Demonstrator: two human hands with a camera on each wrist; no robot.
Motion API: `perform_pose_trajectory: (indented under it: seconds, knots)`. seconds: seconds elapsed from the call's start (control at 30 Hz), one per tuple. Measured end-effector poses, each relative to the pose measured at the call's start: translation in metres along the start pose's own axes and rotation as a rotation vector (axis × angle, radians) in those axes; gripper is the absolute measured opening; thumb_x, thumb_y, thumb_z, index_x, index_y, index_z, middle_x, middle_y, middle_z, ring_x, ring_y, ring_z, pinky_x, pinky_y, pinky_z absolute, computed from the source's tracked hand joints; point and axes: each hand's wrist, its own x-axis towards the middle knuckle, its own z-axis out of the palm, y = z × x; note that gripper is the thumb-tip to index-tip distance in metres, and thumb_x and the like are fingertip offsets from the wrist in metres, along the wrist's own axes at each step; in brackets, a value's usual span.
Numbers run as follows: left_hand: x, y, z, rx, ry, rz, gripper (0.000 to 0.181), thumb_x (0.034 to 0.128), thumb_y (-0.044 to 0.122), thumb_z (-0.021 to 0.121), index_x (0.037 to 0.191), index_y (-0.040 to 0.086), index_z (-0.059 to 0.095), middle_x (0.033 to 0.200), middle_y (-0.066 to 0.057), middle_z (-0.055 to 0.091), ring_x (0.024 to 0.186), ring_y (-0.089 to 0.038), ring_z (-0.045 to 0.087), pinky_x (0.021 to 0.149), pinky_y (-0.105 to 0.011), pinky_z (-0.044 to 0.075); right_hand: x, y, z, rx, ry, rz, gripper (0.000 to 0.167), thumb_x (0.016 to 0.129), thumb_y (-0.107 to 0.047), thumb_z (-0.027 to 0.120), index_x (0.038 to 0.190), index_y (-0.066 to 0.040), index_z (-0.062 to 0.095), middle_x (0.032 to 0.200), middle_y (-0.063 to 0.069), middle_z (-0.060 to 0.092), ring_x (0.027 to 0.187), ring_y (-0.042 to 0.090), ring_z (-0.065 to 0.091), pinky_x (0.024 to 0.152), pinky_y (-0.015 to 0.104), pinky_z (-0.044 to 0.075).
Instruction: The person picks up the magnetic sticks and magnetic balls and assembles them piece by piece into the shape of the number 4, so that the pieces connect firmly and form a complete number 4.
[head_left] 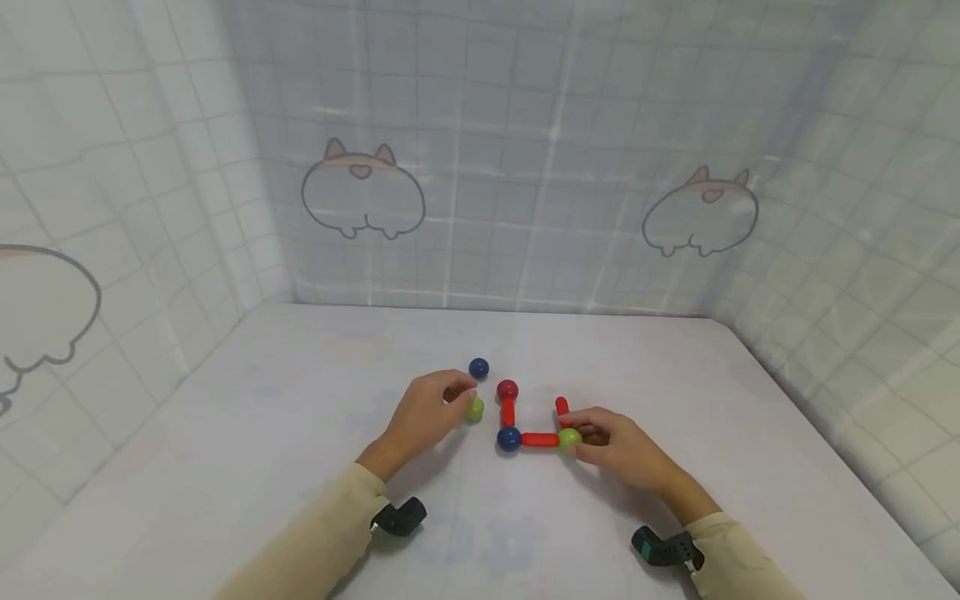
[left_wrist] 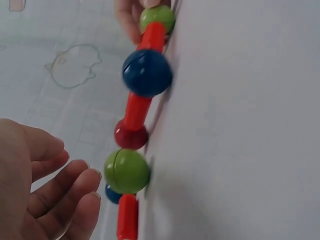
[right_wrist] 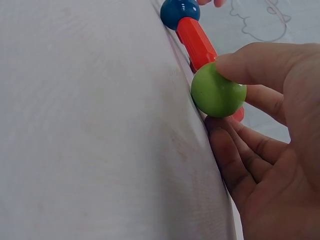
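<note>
While our right hand [head_left: 626, 450] pinches one green ball [head_left: 568, 438] of a partly joined chain [head_left: 540, 440], the other green ball [head_left: 476, 408], beside our loose-fingered left hand [head_left: 429, 414], and far blue ball [head_left: 478, 367] lie apart from it on the table [head_left: 247, 433].

Left hand [head_left: 431, 408] is held with fingers [left_wrist: 77, 189] loosely bent; right hand [head_left: 622, 450], opposite it, is set in a pinch; forearms [head_left: 322, 533] are angled inward behind both.

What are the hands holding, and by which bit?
The right hand pinches the ball-and-stick shape by its green ball, at a corner. The left hand holds nothing.
</note>
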Motion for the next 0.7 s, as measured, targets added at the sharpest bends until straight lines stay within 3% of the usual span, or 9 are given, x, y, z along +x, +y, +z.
perform_pose_trajectory:
  seconds: [0.2, 0.4, 0.57, 0.7]
  knots:
    - [0.01, -0.002, -0.006, 0.06, -0.013, -0.03, 0.017, 0.0953, 0.019, 0.069, 0.11, 0.011, 0.074, 0.094, 0.006, 0.068, 0.086, -0.015, 0.06, 0.079, -0.032, 0.054, 0.001, -0.003, 0.0, -0.019, 0.008, 0.014, 0.04, 0.091, -0.016, 0.072, 0.131, -0.016, 0.066, 0.13, 0.003, 0.061, 0.11, 0.021, 0.061, 0.094, 0.035, 0.052]
    - [0.012, -0.002, -0.002, 0.148, -0.103, -0.096, 0.023, 0.0947, 0.026, 0.07, 0.115, 0.016, 0.073, 0.098, 0.006, 0.067, 0.089, -0.015, 0.058, 0.081, -0.032, 0.052, 0.002, -0.003, -0.001, -0.019, 0.012, -0.002, 0.04, 0.091, -0.015, 0.072, 0.13, -0.014, 0.066, 0.131, 0.004, 0.06, 0.111, 0.022, 0.061, 0.095, 0.037, 0.052]
    - [0.008, -0.003, 0.0, 0.235, -0.197, -0.083, 0.022, 0.092, 0.031, 0.072, 0.112, 0.021, 0.073, 0.098, 0.009, 0.066, 0.085, -0.012, 0.058, 0.075, -0.031, 0.051, 0.002, -0.003, 0.0, -0.015, 0.015, 0.004, 0.04, 0.091, -0.017, 0.073, 0.131, -0.015, 0.066, 0.13, 0.004, 0.06, 0.11, 0.021, 0.061, 0.094, 0.035, 0.053]
    - [0.005, -0.002, -0.002, 0.248, -0.238, -0.067, 0.021, 0.0908, 0.032, 0.073, 0.109, 0.023, 0.074, 0.095, 0.01, 0.066, 0.084, -0.01, 0.06, 0.074, -0.03, 0.051, 0.002, -0.003, 0.001, -0.011, 0.023, 0.006, 0.04, 0.091, -0.017, 0.073, 0.13, -0.016, 0.066, 0.128, 0.003, 0.061, 0.109, 0.021, 0.061, 0.093, 0.034, 0.053]
